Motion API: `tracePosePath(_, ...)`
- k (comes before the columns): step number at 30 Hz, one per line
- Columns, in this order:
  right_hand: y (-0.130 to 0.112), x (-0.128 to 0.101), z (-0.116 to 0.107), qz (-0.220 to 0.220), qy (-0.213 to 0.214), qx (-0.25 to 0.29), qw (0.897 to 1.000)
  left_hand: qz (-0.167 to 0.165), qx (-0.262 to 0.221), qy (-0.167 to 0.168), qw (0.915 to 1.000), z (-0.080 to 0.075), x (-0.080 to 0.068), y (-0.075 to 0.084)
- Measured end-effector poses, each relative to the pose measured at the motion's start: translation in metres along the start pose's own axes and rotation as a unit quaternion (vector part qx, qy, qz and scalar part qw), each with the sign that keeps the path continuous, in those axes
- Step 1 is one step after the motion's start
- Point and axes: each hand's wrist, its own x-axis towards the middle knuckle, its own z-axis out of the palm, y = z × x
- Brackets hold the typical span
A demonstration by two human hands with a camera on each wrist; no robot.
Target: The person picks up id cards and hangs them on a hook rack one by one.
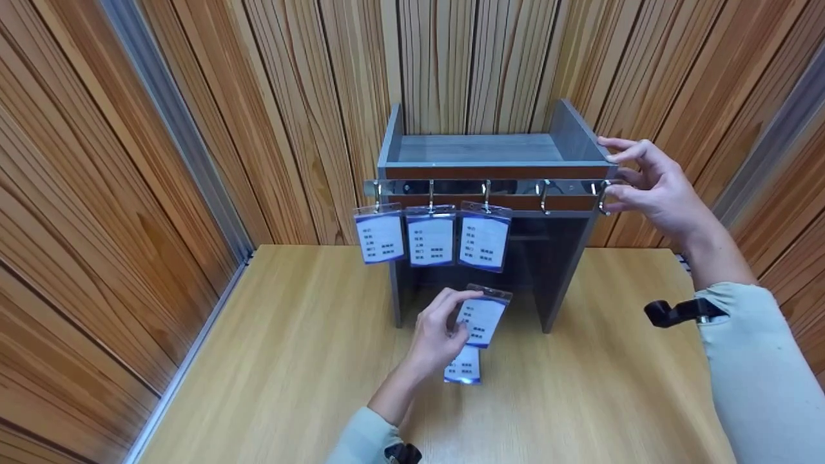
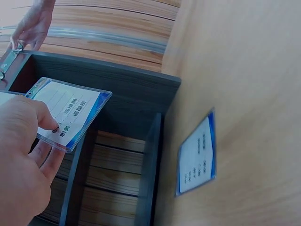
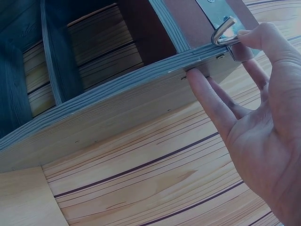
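Note:
My left hand pinches a name badge in a clear plastic sleeve, thumb on its printed face and fingers behind, below the hooks. Another name badge lies on the tabletop beneath it. Three badges hang from the hooks of a clear rail: one on the left, one in the middle and one on the right. My right hand holds the rail's right end, thumb beside the end hook, other fingers against the shelf's side panel.
The grey wooden shelf stands on the table near the slatted wood wall. More metal hooks without badges stick out at the rail's right part. A metal strip runs along the table's left edge.

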Motion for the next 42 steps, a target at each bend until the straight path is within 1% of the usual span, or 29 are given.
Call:
tracePosePath(10,0.0,0.001,0.0,0.006,0.005,-0.007,1.0,0.019,-0.038,-0.007,0.9991,0.008,0.011,0.017)
tracePosePath(20,0.0,0.002,0.0,0.003,0.004,-0.014,1.0,0.041,-0.036,-0.012,0.9985,0.013,0.026,0.03)
tracePosePath(29,-0.001,0.0,0.001,-0.008,-0.001,-0.005,1.0,0.084,-0.032,-0.004,0.9959,0.019,0.04,0.04)
tracePosePath(37,-0.002,0.001,0.002,-0.011,0.0,-0.005,1.0,0.078,-0.031,-0.008,0.9965,0.018,0.054,0.052)
tracePosePath(42,-0.001,0.0,0.002,-0.012,0.001,-0.006,1.0,0.073,-0.029,-0.012,0.9968,0.02,0.061,0.059)
